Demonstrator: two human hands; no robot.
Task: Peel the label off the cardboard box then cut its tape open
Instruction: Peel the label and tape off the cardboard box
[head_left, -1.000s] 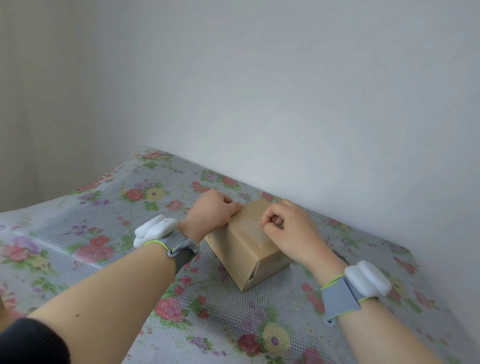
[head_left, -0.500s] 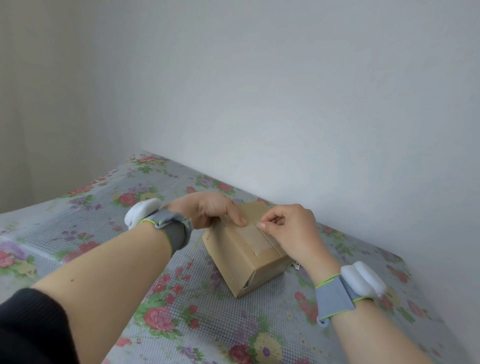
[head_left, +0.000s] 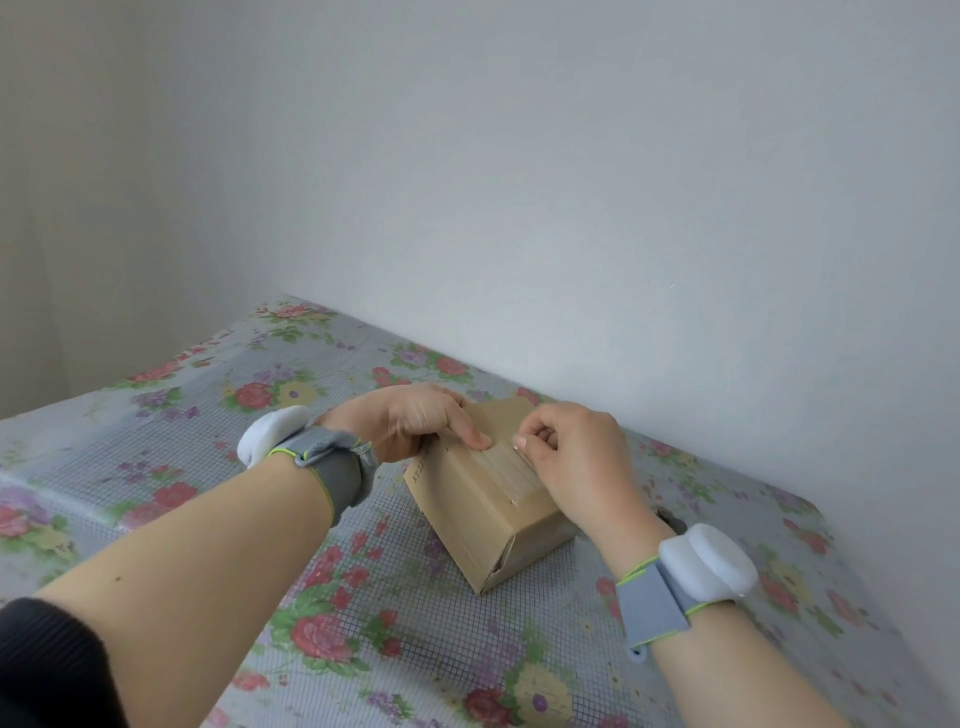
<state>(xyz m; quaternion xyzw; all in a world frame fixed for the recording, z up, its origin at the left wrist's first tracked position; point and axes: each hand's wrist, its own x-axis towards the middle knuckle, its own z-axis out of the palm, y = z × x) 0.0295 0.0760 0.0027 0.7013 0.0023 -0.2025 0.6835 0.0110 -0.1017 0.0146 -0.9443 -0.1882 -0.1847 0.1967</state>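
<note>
A small brown cardboard box (head_left: 483, 512) lies on the flowered tablecloth, with a strip of clear tape (head_left: 506, 467) running along its top. My left hand (head_left: 410, 423) grips the box's far left edge, thumb pressed flat on the top. My right hand (head_left: 576, 462) is curled over the right side of the top, thumb and forefinger pinching at the tape or label edge near my left thumb. What the fingers pinch is too small to make out. No label shows plainly, and no cutting tool is in view.
The table (head_left: 208, 415) with its floral mesh cloth stands against a white wall (head_left: 571, 208) that runs close behind the box. A small dark object (head_left: 670, 519) peeks out behind my right wrist. Both wrists wear grey bands with white pods.
My left hand has shifted from a fist on the box's far end to a grip with the thumb flat on top. My right hand's pinch has moved a little along the top.
</note>
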